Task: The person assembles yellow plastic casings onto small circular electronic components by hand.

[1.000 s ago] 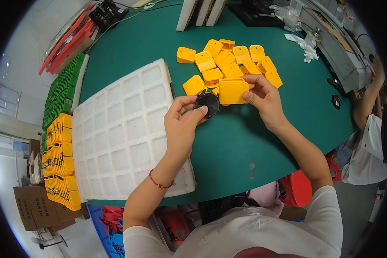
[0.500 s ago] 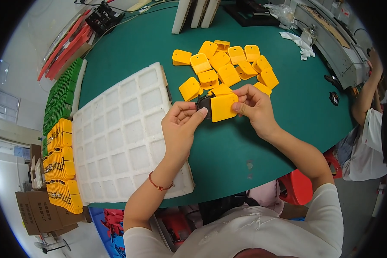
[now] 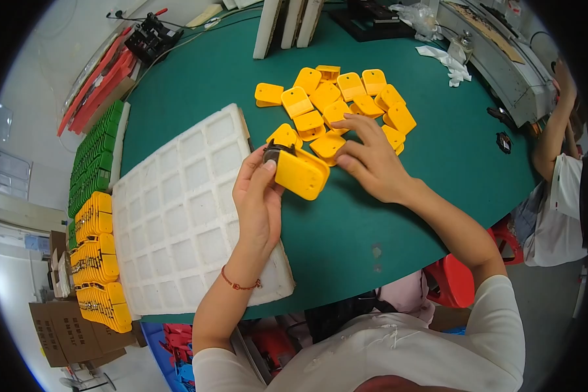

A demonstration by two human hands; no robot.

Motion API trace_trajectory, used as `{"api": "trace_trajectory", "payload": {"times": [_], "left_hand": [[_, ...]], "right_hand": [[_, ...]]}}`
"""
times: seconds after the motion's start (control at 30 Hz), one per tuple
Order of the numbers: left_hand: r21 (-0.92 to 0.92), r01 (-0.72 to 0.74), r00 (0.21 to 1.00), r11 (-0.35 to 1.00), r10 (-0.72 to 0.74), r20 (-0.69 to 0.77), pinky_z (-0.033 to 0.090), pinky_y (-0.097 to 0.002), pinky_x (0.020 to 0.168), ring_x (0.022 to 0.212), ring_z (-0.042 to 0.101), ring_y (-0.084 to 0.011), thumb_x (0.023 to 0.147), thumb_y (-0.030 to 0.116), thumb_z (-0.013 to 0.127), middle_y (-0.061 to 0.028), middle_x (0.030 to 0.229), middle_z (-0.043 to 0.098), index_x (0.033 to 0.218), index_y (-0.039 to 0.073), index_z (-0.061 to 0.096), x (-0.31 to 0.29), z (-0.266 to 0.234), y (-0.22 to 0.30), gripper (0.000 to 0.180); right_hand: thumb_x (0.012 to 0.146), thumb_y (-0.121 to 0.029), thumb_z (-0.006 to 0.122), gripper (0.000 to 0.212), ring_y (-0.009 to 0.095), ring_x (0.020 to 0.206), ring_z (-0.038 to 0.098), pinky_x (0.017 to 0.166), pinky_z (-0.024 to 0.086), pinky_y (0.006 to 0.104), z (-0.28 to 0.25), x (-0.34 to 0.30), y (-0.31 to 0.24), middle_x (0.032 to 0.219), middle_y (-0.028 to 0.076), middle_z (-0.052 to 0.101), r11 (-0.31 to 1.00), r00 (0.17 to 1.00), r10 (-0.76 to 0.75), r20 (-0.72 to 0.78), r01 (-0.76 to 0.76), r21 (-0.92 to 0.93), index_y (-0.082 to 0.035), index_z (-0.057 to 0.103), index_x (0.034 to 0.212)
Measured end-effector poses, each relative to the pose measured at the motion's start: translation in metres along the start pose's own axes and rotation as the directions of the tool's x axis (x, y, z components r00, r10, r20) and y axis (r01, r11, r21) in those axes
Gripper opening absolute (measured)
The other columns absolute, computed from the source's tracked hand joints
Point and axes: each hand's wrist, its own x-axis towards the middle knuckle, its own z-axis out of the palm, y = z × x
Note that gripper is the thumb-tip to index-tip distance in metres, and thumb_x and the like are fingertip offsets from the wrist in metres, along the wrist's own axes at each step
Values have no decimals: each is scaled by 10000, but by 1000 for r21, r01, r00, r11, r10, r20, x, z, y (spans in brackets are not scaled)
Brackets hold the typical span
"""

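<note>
1 green tabletop [image 3: 346,261] takes up most of the view. On its left side lies a white tray [image 3: 160,225] divided by ribs into a grid of square compartments. Grey machine [image 3: 513,78] stands at the far right. Brown carton [image 3: 68,333], at lower left, bears rows of dark printing on its side. Beyond the tray's left edge are packed green parts [image 3: 95,157] and, nearer the person, 3 stacked groups of yellow parts [image 3: 101,261]. More than 10 loose yellow clips [image 3: 326,95] lie in a scattered cluster beyond the hands, some overlapping. At the far edge, 3 white panels [image 3: 268,32] stand on end. Red stool [image 3: 456,281] shows below the table's near edge, at right.

Hands: 2, well apart from the loose printing noted above and separate from each other. Left hand [image 3: 258,196] is clamped, thumb against fingers, on a black round piece [image 3: 276,154]. Right hand [image 3: 375,160] has thumb and forefinger parted beside the nearest loose clips; contact with them cannot be determined.

Held yellow clip [image 3: 300,175] is tilted above the tabletop, just right of the left hand, with the black piece at its end; depth of insertion cannot be determined. Red bracelet [image 3: 236,285] circles the left wrist.
</note>
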Motion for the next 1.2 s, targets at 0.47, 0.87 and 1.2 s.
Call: {"api": "trace_trajectory", "payload": {"times": [0.47,0.87,1.2], "left_hand": [[0,471,842,882,-449,297,470,-289,832,928,573,-160,764,15,625,-125,1013,562,1098,-24,471,4,-3,-5,370],[223,343,919,913,-375,123,501,-245,757,848,611,-157,691,-36,684,-126,974,607,1065,-50,486,-4,7,-5,424],[276,321,927,906,-361,107,504,-242,744,836,612,-155,689,-36,686,-129,957,612,1054,-56,490,-3,6,-4,414]], "right_hand": [[756,-107,656,309,62,754,510,684,431,193,-1,7,-5,902,45,543,605,865,498,-56,-301,737,16,530,1009],[769,-104,631,155,48,659,485,592,382,175,-2,2,-17,759,19,575,366,793,574,205,-473,802,1,589,876],[776,-75,632,172,62,753,546,692,438,185,1,0,-19,821,36,584,366,831,520,197,-425,828,14,567,908]]}}
